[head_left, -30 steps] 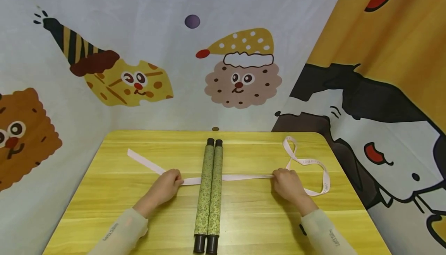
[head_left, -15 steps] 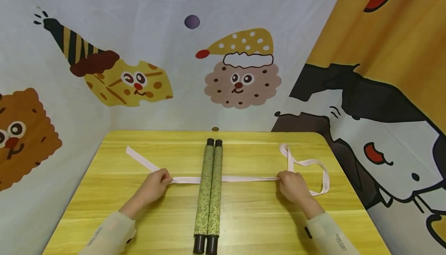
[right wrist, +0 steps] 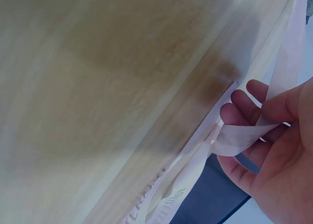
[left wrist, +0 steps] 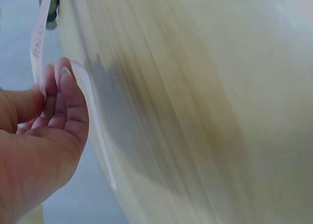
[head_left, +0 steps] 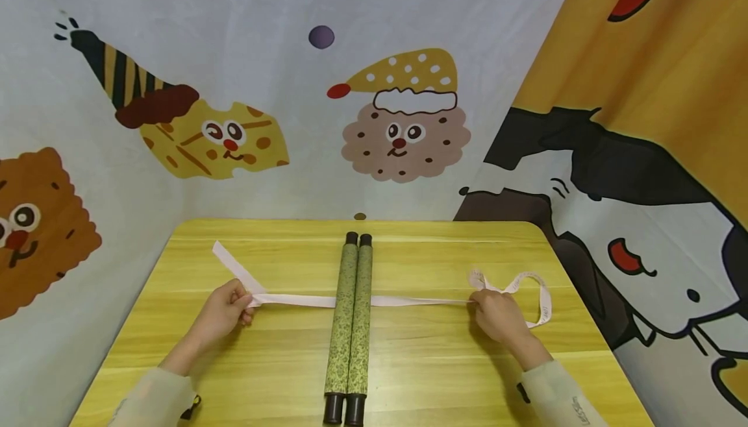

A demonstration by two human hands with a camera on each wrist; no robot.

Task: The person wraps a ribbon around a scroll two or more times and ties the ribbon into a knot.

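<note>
Nearest the person, the dark end caps of two green, finely patterned scrolls (head_left: 359, 320) pointed back; the pair lay lengthwise, side by side, mid-table. A pale pink, lettered ribbon (head_left: 298, 300) ran crosswise under them, nearly straight. The left hand (head_left: 221, 311) pinched it between thumb and fingers, its tail slanting off beyond; the right hand (head_left: 499, 317) pinched it too, the remainder looping loosely past it. Compared with a second earlier, the left hand had moved well outward, the right slightly, and the far loop had shrunk; the scrolls had stayed put. Table (head_left: 280, 362) surface showed between the left hand and the left edge, the loop on the other side. The scrolls' far ends lay near the back edge, before a cartoon-printed cloth (head_left: 315, 193).
</note>
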